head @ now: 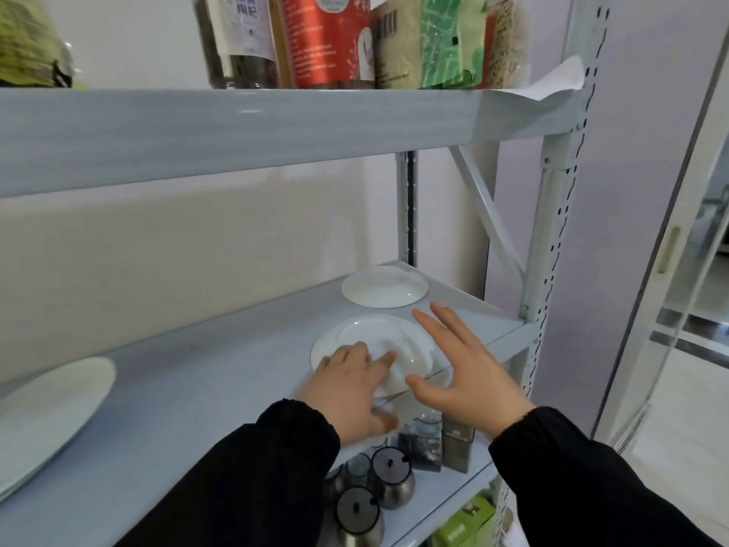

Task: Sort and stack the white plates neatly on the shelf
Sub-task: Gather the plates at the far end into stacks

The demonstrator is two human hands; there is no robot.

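Observation:
A white plate [384, 337] lies near the front edge of the grey middle shelf [221, 373]. My left hand [349, 388] rests on its left rim, fingers reaching onto the plate and thumb below the shelf edge. My right hand [469, 365] hovers over the plate's right side with fingers spread and straight, holding nothing. A second white plate [384, 288] sits upside down behind it, toward the back right corner. A larger white plate [47, 412] lies at the far left of the same shelf.
The upper shelf [236, 128] carries bottles and food packets [323, 37] overhead. Below, the lower shelf holds metal jars with dark lids [390, 471] and a brown box [455, 444]. A perforated upright [552, 238] bounds the right side; a sliding door stands beyond.

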